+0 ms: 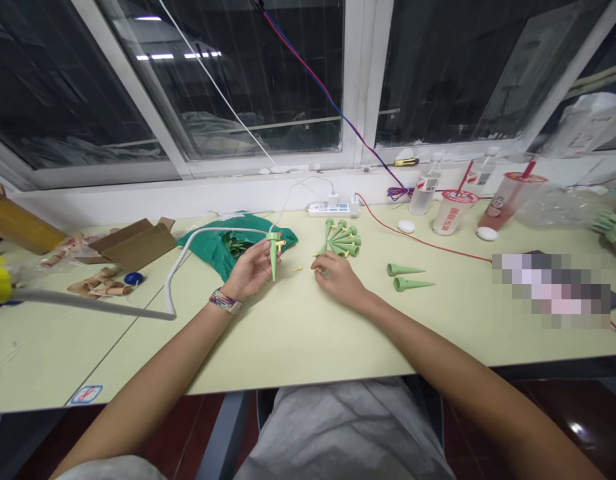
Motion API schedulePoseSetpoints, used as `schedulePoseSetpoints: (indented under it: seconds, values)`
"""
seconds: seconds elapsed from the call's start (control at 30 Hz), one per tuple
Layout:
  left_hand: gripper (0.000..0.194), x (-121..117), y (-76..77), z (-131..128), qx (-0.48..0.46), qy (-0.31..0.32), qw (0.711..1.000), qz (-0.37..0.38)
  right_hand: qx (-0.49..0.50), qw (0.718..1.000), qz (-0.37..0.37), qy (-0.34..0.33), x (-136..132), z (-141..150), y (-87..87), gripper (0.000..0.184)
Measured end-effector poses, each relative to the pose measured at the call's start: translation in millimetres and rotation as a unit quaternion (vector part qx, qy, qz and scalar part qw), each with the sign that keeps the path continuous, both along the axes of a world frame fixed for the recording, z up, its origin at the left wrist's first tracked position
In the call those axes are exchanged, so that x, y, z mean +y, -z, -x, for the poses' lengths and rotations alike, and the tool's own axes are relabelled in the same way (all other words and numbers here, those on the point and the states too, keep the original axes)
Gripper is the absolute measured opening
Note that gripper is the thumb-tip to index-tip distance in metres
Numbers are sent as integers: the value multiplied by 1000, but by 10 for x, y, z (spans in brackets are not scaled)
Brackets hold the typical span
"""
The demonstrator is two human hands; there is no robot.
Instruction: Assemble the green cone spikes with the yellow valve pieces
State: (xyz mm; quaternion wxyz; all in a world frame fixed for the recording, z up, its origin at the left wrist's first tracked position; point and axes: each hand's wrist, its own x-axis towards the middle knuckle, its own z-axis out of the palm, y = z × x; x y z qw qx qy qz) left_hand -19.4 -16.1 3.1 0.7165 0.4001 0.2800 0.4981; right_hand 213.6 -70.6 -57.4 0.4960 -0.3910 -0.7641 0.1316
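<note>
Upright in my left hand (251,270) is a green plastic watering spike (273,260) with a yellow valve (281,245) on its side, pinched near the top. My right hand (339,280) is closed at the fingertips on a small yellow piece, mostly hidden by the fingers. Just beyond it, several green spikes with yellow valves (344,233) lie fanned out, tips together. A loose yellow valve (298,269) rests between my hands. Two more green spikes (407,269) without visible valves lie to the right. Behind my left hand, a green plastic bag (205,250) gapes over more green parts.
A grey bent lamp arm or tube (171,287) crosses the left side. Further left are an opened cardboard box (138,247) and wooden pieces with a blue ball (133,279). A power strip (333,209), drink cups (453,213) and bottles (427,187) line the back.
</note>
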Motion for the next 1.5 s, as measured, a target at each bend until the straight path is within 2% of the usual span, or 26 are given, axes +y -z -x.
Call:
schedulePoseSetpoints:
  seconds: [0.2, 0.47, 0.67, 0.77, 0.87, 1.03, 1.13, 1.27, 1.33, 1.5]
  values:
    - [30, -2, -110, 57, -37, -13, 999, 17, 98, 995, 14, 16, 19, 6, -39, 20]
    - [36, -1, -125, 83, -25, -8, 1000, -1, 171, 983, 63, 8, 9, 17, -101, 11]
    - [39, 45, -236, 221, -70, -22, 997, -30, 206, 970, 126, 3, -24, 24, -168, 20]
    - [43, 49, -205, 220, -50, -20, 998, -30, 236, 958, 162, -13, -21, 37, -171, 21]
    - [50, 30, -133, 170, -32, 8, 999, -38, 269, 947, 173, -23, -5, 47, -167, 21]
    - [66, -37, -25, 73, 42, 58, 994, -78, 310, 938, 151, -34, 2, 74, -185, 21]
    - [73, -83, 22, 20, 94, 79, 988, -91, 299, 947, 113, -42, -42, 97, -221, 16]
    - [79, -123, 69, -38, 116, 95, 983, -107, 265, 962, 49, -50, -129, 120, -270, 8]
    - [78, -126, 83, -53, 116, 94, 982, -113, 251, 967, 25, -44, -160, 127, -284, 6]
    - [58, -108, 86, -51, 119, 67, 983, -122, 251, 968, -7, -22, -185, 138, -301, 6]
